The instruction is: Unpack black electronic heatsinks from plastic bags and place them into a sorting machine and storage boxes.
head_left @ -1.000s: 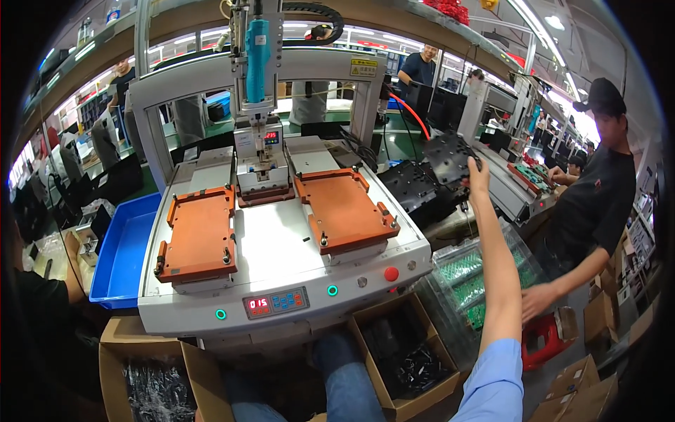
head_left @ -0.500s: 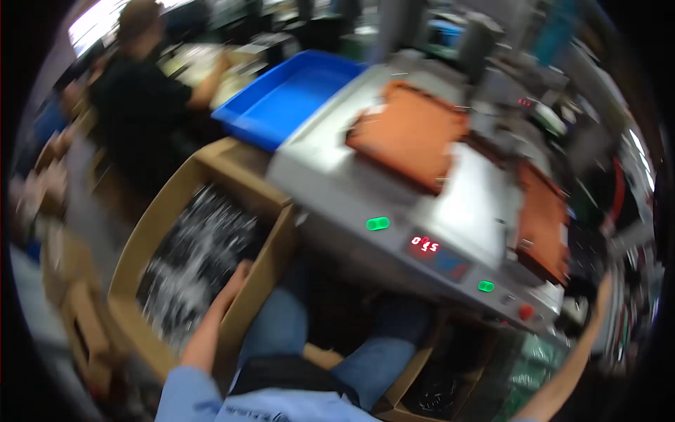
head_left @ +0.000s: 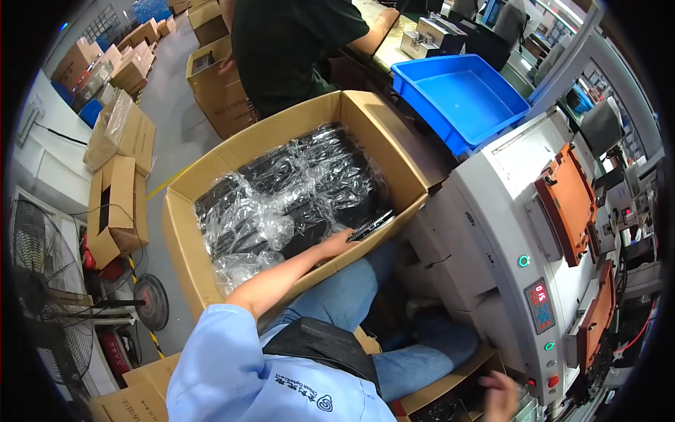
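Carton (head_left: 184,239) of wrapped black parts (head_left: 309,179) at the left hand (head_left: 336,244)

The left hand's grip is closed around a slim black piece (head_left: 373,225), which slants just inside the carton's near right side, beside the wrapped black parts. The right hand (head_left: 499,399) is blurred near a second box (head_left: 453,376); I cannot tell whether its grip is released. A blue tray (head_left: 467,105) lies beyond the carton.

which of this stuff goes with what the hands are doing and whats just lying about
Seems in use:
black part in the left hand
large open carton
plastic-wrapped black parts inside it

Apparently just around:
standing fan
floor cartons at the picture's left
blue tray, untouched
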A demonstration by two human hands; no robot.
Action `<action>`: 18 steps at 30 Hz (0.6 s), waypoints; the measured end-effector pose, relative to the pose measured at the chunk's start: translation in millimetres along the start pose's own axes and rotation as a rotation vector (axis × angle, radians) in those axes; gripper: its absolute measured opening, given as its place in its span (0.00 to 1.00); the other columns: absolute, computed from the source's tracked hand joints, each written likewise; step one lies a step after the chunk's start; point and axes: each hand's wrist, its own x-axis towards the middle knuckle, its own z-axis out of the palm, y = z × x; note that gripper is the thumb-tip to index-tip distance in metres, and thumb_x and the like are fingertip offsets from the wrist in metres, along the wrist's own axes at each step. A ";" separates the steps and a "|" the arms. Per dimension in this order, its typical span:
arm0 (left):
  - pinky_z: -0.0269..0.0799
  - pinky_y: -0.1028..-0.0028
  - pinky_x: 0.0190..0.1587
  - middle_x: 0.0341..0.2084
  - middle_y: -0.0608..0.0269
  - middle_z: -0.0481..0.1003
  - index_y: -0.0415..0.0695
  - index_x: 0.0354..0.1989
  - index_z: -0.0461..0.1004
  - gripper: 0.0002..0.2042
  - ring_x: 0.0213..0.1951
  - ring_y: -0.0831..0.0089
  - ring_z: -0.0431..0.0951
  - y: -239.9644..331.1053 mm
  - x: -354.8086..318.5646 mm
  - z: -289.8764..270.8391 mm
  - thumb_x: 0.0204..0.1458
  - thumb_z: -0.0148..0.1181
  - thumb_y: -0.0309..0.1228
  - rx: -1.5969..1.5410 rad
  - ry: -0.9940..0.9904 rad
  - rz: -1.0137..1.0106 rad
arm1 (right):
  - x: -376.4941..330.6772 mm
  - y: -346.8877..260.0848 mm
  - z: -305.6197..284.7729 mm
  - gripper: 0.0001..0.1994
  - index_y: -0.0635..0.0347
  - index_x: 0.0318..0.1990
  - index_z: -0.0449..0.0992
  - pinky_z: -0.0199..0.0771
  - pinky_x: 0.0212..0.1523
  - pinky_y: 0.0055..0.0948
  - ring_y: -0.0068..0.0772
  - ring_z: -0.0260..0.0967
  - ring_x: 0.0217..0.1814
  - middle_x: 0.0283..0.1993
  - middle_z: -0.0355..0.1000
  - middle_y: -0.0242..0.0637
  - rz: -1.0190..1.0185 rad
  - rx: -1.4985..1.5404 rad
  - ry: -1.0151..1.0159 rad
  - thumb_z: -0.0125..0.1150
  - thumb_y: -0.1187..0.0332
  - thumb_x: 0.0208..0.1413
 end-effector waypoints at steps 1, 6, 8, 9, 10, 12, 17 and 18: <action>0.62 0.63 0.56 0.51 0.38 0.67 0.35 0.57 0.60 0.33 0.55 0.51 0.68 18.2 -3.4 -2.5 0.52 0.53 0.51 0.008 -0.040 -0.007 | -2.4 6.4 22.9 0.14 0.69 0.46 0.72 0.68 0.47 0.26 0.28 0.70 0.44 0.40 0.74 0.42 0.293 0.074 -0.280 0.50 0.71 0.54; 0.64 0.61 0.52 0.48 0.39 0.69 0.38 0.57 0.59 0.27 0.51 0.49 0.70 15.2 -2.5 -5.8 0.55 0.51 0.45 -0.077 0.080 0.051 | 5.0 106.1 185.6 0.17 0.66 0.51 0.71 0.67 0.48 0.22 0.25 0.69 0.47 0.45 0.74 0.38 0.345 0.271 -0.636 0.53 0.64 0.59; 0.66 0.61 0.51 0.46 0.40 0.71 0.40 0.58 0.59 0.25 0.49 0.49 0.71 22.9 4.1 -2.2 0.56 0.50 0.42 -0.111 0.137 0.058 | -3.3 141.5 227.3 0.17 0.65 0.50 0.72 0.67 0.47 0.23 0.25 0.70 0.45 0.43 0.74 0.38 0.322 0.178 -0.593 0.52 0.62 0.59; 0.65 0.61 0.51 0.45 0.40 0.71 0.40 0.58 0.58 0.25 0.49 0.48 0.71 14.3 6.7 -4.6 0.56 0.50 0.41 -0.112 0.190 0.102 | -8.7 165.2 253.1 0.17 0.65 0.49 0.72 0.68 0.46 0.24 0.26 0.70 0.44 0.42 0.74 0.39 0.337 0.180 -0.579 0.52 0.61 0.59; 0.65 0.61 0.51 0.45 0.39 0.71 0.40 0.58 0.58 0.24 0.49 0.48 0.71 8.2 7.1 -5.8 0.56 0.50 0.41 -0.113 0.240 0.145 | -13.9 187.0 276.1 0.18 0.65 0.49 0.72 0.69 0.45 0.25 0.29 0.71 0.41 0.39 0.75 0.41 0.358 0.223 -0.573 0.53 0.60 0.58; 0.65 0.59 0.51 0.46 0.38 0.69 0.39 0.57 0.57 0.25 0.50 0.45 0.68 7.5 3.9 -4.9 0.56 0.51 0.42 -0.138 0.243 0.183 | -23.0 195.5 294.6 0.19 0.65 0.49 0.72 0.69 0.47 0.29 0.37 0.72 0.44 0.41 0.74 0.47 0.354 0.035 -0.616 0.53 0.60 0.57; 0.65 0.56 0.49 0.49 0.38 0.66 0.40 0.55 0.57 0.27 0.51 0.43 0.67 20.3 -2.9 -2.9 0.50 0.56 0.39 0.036 0.183 0.180 | -26.8 187.4 303.7 0.19 0.64 0.49 0.72 0.68 0.51 0.34 0.48 0.70 0.51 0.47 0.72 0.52 0.373 -0.046 -0.682 0.53 0.59 0.56; 0.66 0.55 0.49 0.50 0.38 0.65 0.40 0.54 0.58 0.26 0.50 0.43 0.67 21.4 -2.7 -3.9 0.48 0.57 0.37 0.118 0.158 0.194 | -27.2 188.1 305.7 0.19 0.64 0.49 0.72 0.68 0.51 0.35 0.48 0.70 0.51 0.47 0.72 0.52 0.383 -0.031 -0.666 0.53 0.59 0.56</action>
